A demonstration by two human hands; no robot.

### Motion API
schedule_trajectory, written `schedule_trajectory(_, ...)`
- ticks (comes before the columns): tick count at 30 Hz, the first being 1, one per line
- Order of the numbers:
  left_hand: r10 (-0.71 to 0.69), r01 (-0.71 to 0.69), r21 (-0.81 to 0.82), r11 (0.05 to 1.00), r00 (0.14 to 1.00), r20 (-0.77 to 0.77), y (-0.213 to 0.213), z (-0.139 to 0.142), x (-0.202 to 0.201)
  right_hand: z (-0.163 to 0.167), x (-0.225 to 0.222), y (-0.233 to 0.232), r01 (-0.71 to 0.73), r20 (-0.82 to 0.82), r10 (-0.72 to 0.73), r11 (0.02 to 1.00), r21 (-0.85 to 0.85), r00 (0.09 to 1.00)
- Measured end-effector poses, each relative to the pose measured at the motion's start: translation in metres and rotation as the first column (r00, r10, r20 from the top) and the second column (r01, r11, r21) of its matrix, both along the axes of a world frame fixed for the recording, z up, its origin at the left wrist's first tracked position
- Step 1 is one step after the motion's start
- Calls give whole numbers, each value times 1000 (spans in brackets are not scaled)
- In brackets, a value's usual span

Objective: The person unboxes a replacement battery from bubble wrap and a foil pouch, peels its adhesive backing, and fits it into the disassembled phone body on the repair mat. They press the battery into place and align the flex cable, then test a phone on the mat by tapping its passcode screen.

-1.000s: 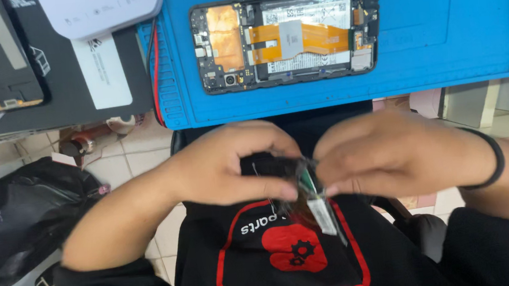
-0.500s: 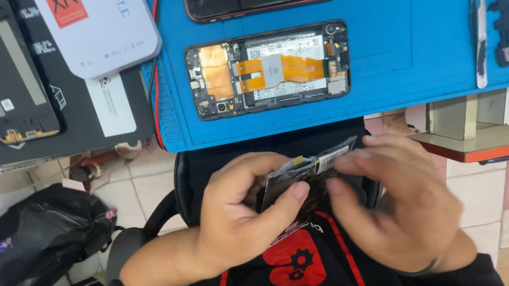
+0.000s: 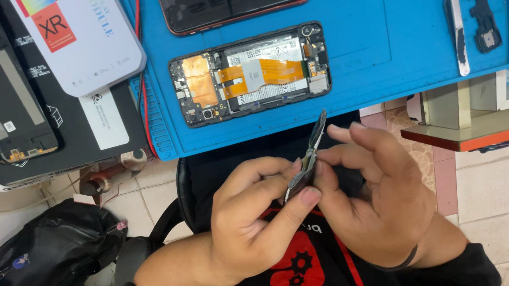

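**Thin dark strip pinched edge-on between both hands**

The left hand [image 3: 246, 223] and the right hand [image 3: 376, 203] are meeting over the person's lap, just below the near edge of the blue mat [image 3: 375, 52]. Between them they are gripping a thin dark part [image 3: 308, 156] — flat, stiff-looking, seen almost edge-on. Its long axis is running on a slant, the upper tip pointing up and slightly right toward the mat, the lower end angling down-left into the left hand. The left thumb and forefinger are closing on the lower half; the right thumb and fingertips are clamping the middle from the other side, with the remaining right fingers fanning out loosely. What the part is exactly cannot be told from this angle.

On the mat an opened phone [image 3: 250, 74] is lying lengthwise left to right, showing a copper-coloured patch, orange ribbon cables and a pale label inside a black frame. Above it a second phone [image 3: 236, 0] is lying with its glossy dark face up and a red rim showing. To the right, metal tweezers [image 3: 456, 21] are lying nearly upright in the picture beside a small black bracket [image 3: 483, 15]. Left of the mat a white box [image 3: 83, 38] with rounded corners is resting on black cardboard — and a crumpled black bag [image 3: 38, 266] is sitting on the tiled floor.
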State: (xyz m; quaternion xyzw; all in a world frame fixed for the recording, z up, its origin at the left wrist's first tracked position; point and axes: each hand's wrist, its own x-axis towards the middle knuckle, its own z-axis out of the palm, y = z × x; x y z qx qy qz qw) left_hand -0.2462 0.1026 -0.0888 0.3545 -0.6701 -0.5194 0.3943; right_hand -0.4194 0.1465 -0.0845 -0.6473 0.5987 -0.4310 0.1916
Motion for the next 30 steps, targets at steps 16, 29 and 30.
schedule_trajectory(16,-206,204,31,978,964,168,-27,17,16,-8,-17,2,-73,160,33,965,253,987)
schedule_trajectory(29,-193,195,14,981,955,223,-24,6,17,-9,-19,9,-142,306,29,926,351,952)
schedule_trajectory(30,-213,218,6,976,948,238,-25,3,17,-9,-22,8,-210,406,45,904,373,913)
